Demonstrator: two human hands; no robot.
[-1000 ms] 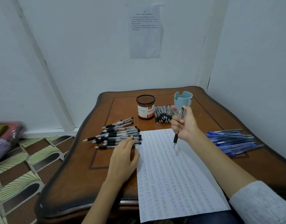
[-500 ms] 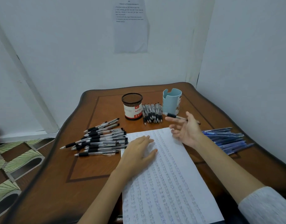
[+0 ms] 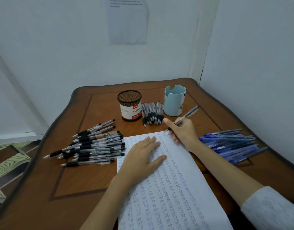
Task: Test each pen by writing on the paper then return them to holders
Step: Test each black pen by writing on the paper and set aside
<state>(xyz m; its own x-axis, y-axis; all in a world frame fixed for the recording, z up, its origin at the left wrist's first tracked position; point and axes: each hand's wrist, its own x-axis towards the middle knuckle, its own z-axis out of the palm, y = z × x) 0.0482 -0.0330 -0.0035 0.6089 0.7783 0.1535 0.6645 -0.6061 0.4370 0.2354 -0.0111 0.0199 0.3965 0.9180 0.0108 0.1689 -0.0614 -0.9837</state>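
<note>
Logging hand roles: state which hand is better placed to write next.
Right. The right hand grips a pen with its tip at the top of the paper; the left hand lies flat on it.

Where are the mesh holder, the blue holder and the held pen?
mesh holder [image 3: 129, 110], head view, white label.
blue holder [image 3: 173, 103], head view, front wall.
held pen [image 3: 188, 114], head view, clear barrel.

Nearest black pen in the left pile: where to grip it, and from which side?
Pinch the black pen mid-barrel, behind its rubber grip, from above on the near side. It lies flat on the table at the near edge of the pile; other pens crowd its far side.
</note>
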